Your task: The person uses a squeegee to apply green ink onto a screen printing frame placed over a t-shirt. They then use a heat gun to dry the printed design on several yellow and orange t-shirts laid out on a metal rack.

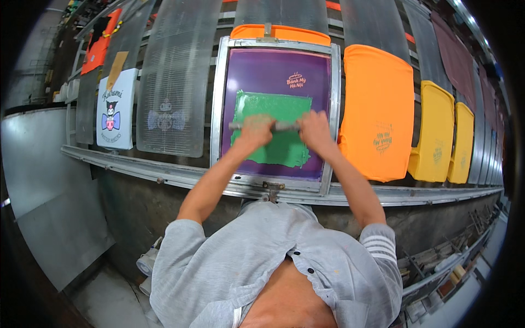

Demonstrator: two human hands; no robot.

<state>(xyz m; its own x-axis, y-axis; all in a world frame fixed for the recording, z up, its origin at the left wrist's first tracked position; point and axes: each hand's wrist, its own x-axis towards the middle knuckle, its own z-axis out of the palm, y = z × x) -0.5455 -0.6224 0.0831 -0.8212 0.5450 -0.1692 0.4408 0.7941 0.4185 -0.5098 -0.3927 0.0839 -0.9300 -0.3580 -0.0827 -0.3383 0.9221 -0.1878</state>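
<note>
At frame centre, left hand [257, 130] and right hand [315, 130] grip the squeegee [285, 126], probably stiff, best held towards both ends.

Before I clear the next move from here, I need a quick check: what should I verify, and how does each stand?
1. Left hand grip on the grey bar: ok, closed around it.
2. Right hand grip: ok, closed on the bar's right end.
3. Green ink inside the metal frame: ok.
4. Orange design on the purple screen clear of green: ok.
5. Bar's lower edge touching the screen: cannot tell, blurred.
6. Cloth beneath the screen lying flat: cannot tell, hidden.
</note>
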